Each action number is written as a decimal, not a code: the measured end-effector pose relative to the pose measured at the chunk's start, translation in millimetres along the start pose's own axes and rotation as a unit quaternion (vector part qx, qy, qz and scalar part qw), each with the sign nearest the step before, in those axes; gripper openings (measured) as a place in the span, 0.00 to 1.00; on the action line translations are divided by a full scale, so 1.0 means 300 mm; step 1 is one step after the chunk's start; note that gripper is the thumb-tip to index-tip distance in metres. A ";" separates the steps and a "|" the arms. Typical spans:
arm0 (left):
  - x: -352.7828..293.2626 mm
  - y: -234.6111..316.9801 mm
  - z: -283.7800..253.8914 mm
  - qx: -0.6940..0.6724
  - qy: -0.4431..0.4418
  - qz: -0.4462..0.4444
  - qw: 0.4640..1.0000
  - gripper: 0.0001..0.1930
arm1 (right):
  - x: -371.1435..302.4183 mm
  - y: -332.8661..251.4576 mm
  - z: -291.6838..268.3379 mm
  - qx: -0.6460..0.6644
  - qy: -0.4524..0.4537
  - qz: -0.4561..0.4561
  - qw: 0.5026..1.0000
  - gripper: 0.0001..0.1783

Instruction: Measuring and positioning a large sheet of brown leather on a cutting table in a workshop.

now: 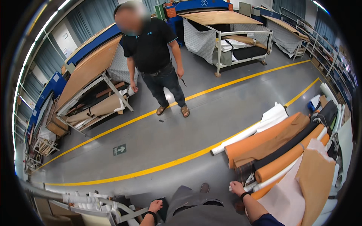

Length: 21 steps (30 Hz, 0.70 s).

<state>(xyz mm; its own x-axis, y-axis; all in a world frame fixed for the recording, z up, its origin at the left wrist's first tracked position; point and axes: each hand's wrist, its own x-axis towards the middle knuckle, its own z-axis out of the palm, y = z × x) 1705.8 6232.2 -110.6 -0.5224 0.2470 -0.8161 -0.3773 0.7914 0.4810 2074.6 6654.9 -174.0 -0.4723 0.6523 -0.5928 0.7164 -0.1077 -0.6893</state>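
Head view: see bare left hand loosely curled just beside dark flat piece, can't tell if gripping it; see bare right hand part-curled near ends of long orange material rolls, can't tell if holding anything. Find those rolls lying at right, with long black roll between and slim white roll outermost, near yellow floor line. Also see person in black polo shirt standing across grey aisle.
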 end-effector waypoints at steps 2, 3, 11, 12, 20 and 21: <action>0.106 0.098 -0.057 -0.015 0.017 -0.013 1.000 0.18 | 0.132 -0.366 -0.096 0.088 -0.004 0.022 0.996 0.19; 0.204 0.157 -0.075 -0.014 0.008 -0.008 1.000 0.18 | 0.227 -0.426 -0.157 0.104 -0.010 0.023 0.994 0.19; 0.887 0.931 -0.106 0.189 -0.017 0.084 0.978 0.22 | 0.641 -0.674 -0.309 0.017 0.063 0.078 0.995 0.23; 0.980 1.118 -0.031 0.205 -0.039 0.157 0.965 0.22 | 0.669 -0.478 -0.316 -0.150 0.117 0.007 0.982 0.23; 1.193 2.190 0.176 0.183 -0.096 0.319 0.925 0.20 | 1.034 -0.487 -0.321 -0.273 -0.064 -0.047 0.959 0.19; 1.209 2.274 0.182 0.178 -0.083 0.314 0.929 0.20 | 1.120 -0.535 -0.348 -0.241 -0.072 -0.021 0.968 0.19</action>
<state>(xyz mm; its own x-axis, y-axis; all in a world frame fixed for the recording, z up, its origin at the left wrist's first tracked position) 1300.5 6892.2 -96.0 -0.4180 0.7823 -0.4618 0.2542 0.5888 0.7673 1854.4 6969.5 -219.1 -0.5480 0.5337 -0.6440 0.8349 0.3023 -0.4599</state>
